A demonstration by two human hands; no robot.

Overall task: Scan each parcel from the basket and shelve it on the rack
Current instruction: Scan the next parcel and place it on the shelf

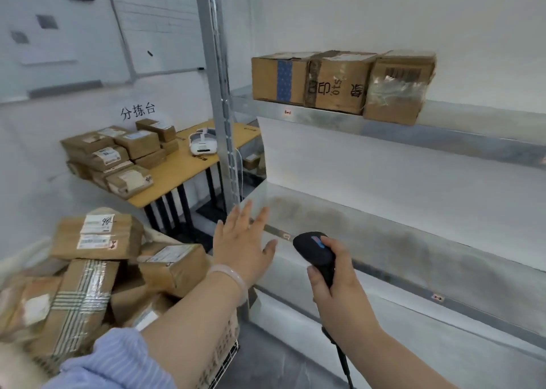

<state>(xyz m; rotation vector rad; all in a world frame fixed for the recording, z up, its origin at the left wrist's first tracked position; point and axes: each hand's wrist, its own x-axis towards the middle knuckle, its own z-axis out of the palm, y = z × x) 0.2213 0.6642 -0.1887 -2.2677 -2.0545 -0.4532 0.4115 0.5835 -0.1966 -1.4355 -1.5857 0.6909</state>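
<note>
— Brown cardboard parcels: where from the hands?
— Heaped in the white lattice basket, from eight to nine o'clock of the left hand. Nearest: small brown box with a white label, just beside that wrist, at eight o'clock.
— Long axis of that box?
— Roughly nine-to-three, right end tipped slightly up. Label face upward, so probably scannable with little turning.
— State of the hands?
— Left one released, fingers straight and spread, holding nothing, hovering before the near corner of the grey metal rack. At its three o'clock, the right hand wrapped round the black handheld scanner, head uppermost.
— Nearer hand for the pick?
— Left, clearly; right occupied and farther off. Likely next: reach across to eight o'clock, lift, bring label under scanner.
— Shelf space?
— Three worn cardboard boxes on the upper shelf at one o'clock; lower shelf straight ahead at twelve.
</note>
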